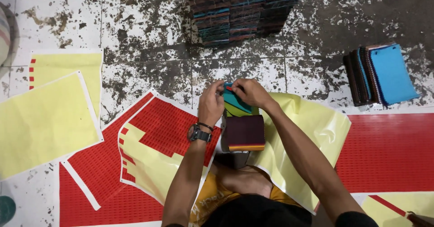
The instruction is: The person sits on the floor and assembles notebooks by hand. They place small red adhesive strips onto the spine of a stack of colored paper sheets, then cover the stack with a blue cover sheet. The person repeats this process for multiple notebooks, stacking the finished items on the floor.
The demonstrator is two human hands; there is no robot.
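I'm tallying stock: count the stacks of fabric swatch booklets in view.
3. A big stack of swatch booklets at the top edge, a blue-topped stack at right, and the maroon-fronted stack under both hands. The top stack is cropped, so more may be hidden.

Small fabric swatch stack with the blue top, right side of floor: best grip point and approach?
Grip the blue-topped stack across its bound left spine, coming from above. The swatches fan loose toward the right edge, and the floor around it is open.
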